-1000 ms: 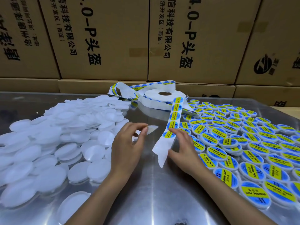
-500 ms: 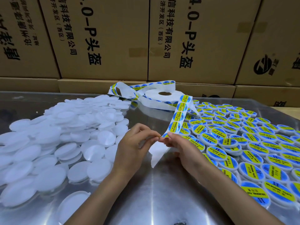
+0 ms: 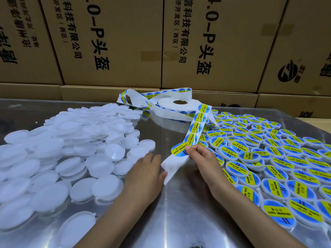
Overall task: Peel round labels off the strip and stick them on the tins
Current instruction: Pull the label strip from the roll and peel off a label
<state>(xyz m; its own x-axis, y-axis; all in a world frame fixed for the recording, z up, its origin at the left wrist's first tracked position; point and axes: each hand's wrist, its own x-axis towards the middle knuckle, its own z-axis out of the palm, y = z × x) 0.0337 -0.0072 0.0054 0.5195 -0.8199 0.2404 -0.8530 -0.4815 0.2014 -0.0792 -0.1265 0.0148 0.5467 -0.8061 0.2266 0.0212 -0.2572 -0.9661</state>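
Nearest to me, two bare forearms reach out over the shiny, scuffed sheet-metal table (image 3: pixel 179 221), which mirrors the room dully. The left hand (image 3: pixel 143 173) lies low with its back up, fingers stretched forward and close together, relaxed rather than clenched; its fingertips point at the plain white round tins (image 3: pixel 100 163) and its thumb side touches the bare white tail of the backing paper. Whether the fingertips actually press on a tin I cannot tell, as that hand is blurred. The right hand (image 3: pixel 202 158) is curled, thumb and fingertips pinching the white paper label strip (image 3: pixel 194 129) right at the lowest round blue-and-yellow glossy label (image 3: pixel 179 149), which reads "SOLDERING PASTE" and sticks out sideways past the strip's edge. The strip rises away from that pinch, four more labels along it.

To the left, the unlabelled tins are piled loosely, flat frosted plastic discs overlapping one another. To the right, the already labelled tins (image 3: pixel 277 190) lie in close rows, each topped with the same blue-and-yellow disc.

Farther back the strip runs to a flat white roll of labels (image 3: pixel 179 104) lying on its side, loose loops twisting beside it. Behind stands a wall of brown corrugated cardboard cartons (image 3: pixel 116 42) with black printed characters.
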